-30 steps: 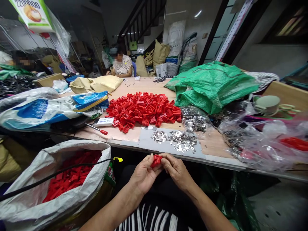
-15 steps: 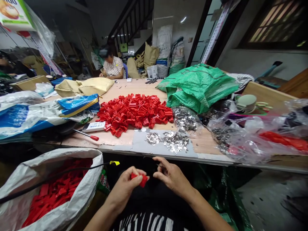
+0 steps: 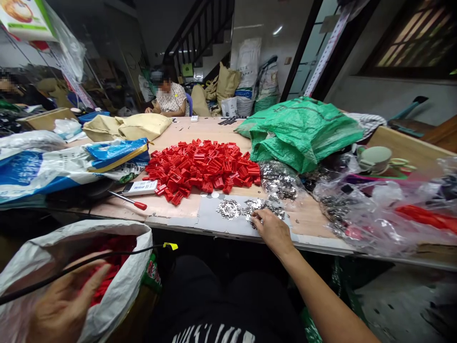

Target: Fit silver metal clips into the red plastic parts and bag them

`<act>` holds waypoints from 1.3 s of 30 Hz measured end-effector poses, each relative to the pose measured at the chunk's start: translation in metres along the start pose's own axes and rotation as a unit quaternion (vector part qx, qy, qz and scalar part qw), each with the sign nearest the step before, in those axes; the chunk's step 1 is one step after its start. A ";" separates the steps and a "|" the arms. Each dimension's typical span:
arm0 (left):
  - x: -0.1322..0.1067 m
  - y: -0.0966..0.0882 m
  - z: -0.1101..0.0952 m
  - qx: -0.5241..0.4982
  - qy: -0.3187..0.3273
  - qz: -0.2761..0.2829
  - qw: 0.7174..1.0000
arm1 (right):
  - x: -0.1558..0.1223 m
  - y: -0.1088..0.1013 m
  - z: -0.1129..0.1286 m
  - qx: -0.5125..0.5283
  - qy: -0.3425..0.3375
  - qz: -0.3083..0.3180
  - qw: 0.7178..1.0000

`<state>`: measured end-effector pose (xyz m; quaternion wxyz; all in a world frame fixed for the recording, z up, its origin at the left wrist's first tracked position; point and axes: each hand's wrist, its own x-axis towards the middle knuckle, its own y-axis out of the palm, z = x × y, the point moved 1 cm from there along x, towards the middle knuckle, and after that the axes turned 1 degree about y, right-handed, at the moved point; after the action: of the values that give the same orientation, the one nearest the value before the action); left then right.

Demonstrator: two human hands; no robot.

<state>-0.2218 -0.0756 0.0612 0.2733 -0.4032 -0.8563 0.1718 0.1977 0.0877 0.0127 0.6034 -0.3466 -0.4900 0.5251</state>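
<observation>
My left hand (image 3: 67,295) is over the mouth of a white woven sack (image 3: 139,267), slightly blurred, with thumb and fingers apart and nothing visible between them. Red plastic pieces (image 3: 103,278) lie inside the sack, partly hidden by the hand. On the table, the fingertips of my right hand (image 3: 273,233) are pinched together at a pile of small shiny metal pieces (image 3: 255,205); what they grip is too small to make out. Left of it sits another pile of metal pieces (image 3: 229,208). Behind them spreads a large heap of red plastic parts (image 3: 203,166).
A black cable (image 3: 124,249) with a yellow tag crosses the sack's mouth. A red-tipped lever (image 3: 132,202) points toward the table edge. Clear plastic bags (image 3: 385,214) and a green woven sack (image 3: 303,128) take up the right. A person (image 3: 171,100) sits across the table.
My left hand has gone from in front of my body, where it held a red plastic piece, to the sack. The piece is no longer seen in it. My right hand has reached forward to the metal pieces.
</observation>
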 end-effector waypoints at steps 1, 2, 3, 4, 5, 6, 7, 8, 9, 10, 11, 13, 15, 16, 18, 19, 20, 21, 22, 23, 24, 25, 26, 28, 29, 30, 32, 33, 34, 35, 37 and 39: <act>-0.010 0.012 -0.014 -0.055 -0.005 0.104 0.993 | 0.003 0.001 0.001 -0.004 -0.001 0.003 1.000; -0.020 0.025 -0.030 -0.118 -0.002 0.184 0.976 | 0.006 0.002 0.001 -0.007 -0.002 0.007 1.000; -0.030 0.040 -0.047 -0.180 -0.002 0.273 0.945 | 0.009 0.003 0.001 -0.010 -0.004 0.011 1.000; -0.038 0.056 -0.062 -0.221 -0.001 0.365 0.904 | 0.011 0.004 0.001 -0.012 -0.007 0.015 1.000; -0.045 0.074 -0.074 -0.237 -0.003 0.439 0.866 | 0.012 0.004 0.001 -0.014 -0.011 0.019 1.000; -0.048 0.092 -0.083 -0.238 -0.001 0.470 0.850 | 0.014 0.005 0.001 -0.018 -0.014 0.024 0.999; -0.049 0.110 -0.088 -0.234 0.001 0.467 0.853 | 0.015 0.005 0.001 -0.022 -0.017 0.029 0.999; -0.046 0.129 -0.089 -0.230 0.003 0.449 0.863 | 0.016 0.006 0.000 -0.029 -0.019 0.035 0.999; -0.042 0.147 -0.088 -0.226 0.008 0.419 0.879 | 0.017 0.007 -0.001 -0.035 -0.020 0.040 0.998; -0.035 0.164 -0.085 -0.214 0.030 0.383 0.898 | 0.018 0.008 -0.001 -0.038 -0.021 0.045 0.998; -0.026 0.179 -0.081 -0.186 0.064 0.334 0.922 | 0.018 0.009 -0.002 -0.039 -0.020 0.047 0.998; -0.005 0.203 -0.073 -0.092 0.152 0.228 0.957 | 0.020 0.011 -0.003 -0.034 -0.023 0.050 0.998; 0.019 0.218 -0.066 0.016 0.193 0.140 0.971 | 0.021 0.013 -0.003 -0.031 -0.021 0.057 0.998; 0.031 0.223 -0.063 0.077 0.188 0.105 0.974 | 0.022 0.014 -0.003 -0.032 -0.019 0.061 0.997; 0.055 0.228 -0.056 0.186 0.136 0.060 0.971 | 0.022 0.015 -0.002 -0.034 -0.013 0.071 0.997; 0.065 0.229 -0.052 0.209 0.114 0.048 0.970 | 0.022 0.016 -0.002 -0.034 -0.012 0.072 0.997; 0.075 0.229 -0.049 0.224 0.097 0.042 0.969 | 0.021 0.015 -0.001 -0.033 -0.013 0.070 0.997; 0.082 0.230 -0.045 0.232 0.084 0.039 0.968 | 0.021 0.015 -0.001 -0.031 -0.013 0.065 0.997; 0.089 0.230 -0.042 0.235 0.077 0.040 0.968 | 0.020 0.014 0.000 -0.028 -0.014 0.057 0.998; 0.094 0.230 -0.040 0.237 0.072 0.043 0.968 | 0.018 0.013 0.000 -0.022 -0.015 0.050 0.998; 0.097 0.231 -0.038 0.238 0.070 0.048 0.967 | 0.017 0.013 0.000 -0.016 -0.012 0.044 0.999; 0.098 0.232 -0.037 0.237 0.069 0.055 0.967 | 0.016 0.012 0.000 -0.009 -0.005 0.040 0.999; 0.098 0.233 -0.037 0.233 0.071 0.062 0.968 | 0.016 0.011 0.000 -0.001 0.007 0.040 0.999; 0.094 0.237 -0.039 0.218 0.076 0.079 0.970 | 0.015 0.010 -0.001 0.021 0.030 0.043 0.998; 0.091 0.238 -0.040 0.207 0.078 0.089 0.971 | 0.015 0.010 -0.001 0.036 0.038 0.042 0.998; 0.087 0.240 -0.042 0.194 0.080 0.100 0.973 | 0.014 0.009 -0.001 0.052 0.042 0.040 0.997; 0.079 0.241 -0.045 0.160 0.082 0.119 0.976 | 0.014 0.007 -0.001 0.086 0.038 0.032 0.995; 0.074 0.240 -0.047 0.140 0.082 0.127 0.979 | 0.013 0.005 -0.001 0.101 0.036 0.027 0.994; 0.070 0.239 -0.049 0.116 0.083 0.133 0.981 | 0.012 0.003 0.000 0.114 0.034 0.023 0.993; 0.065 0.238 -0.051 0.090 0.084 0.138 0.983 | 0.012 0.001 0.000 0.128 0.031 0.021 0.991; 0.054 0.234 -0.058 0.041 0.089 0.143 0.985 | 0.009 -0.003 0.003 0.157 0.023 0.018 0.987; 0.040 0.231 -0.065 -0.040 0.063 0.157 0.985 | 0.006 -0.006 0.006 0.187 0.020 0.015 0.982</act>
<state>-0.0655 0.1028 0.0072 0.2796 -0.5533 -0.7697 0.1523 0.1931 0.0921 0.0217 0.6591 -0.2450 -0.3662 0.6094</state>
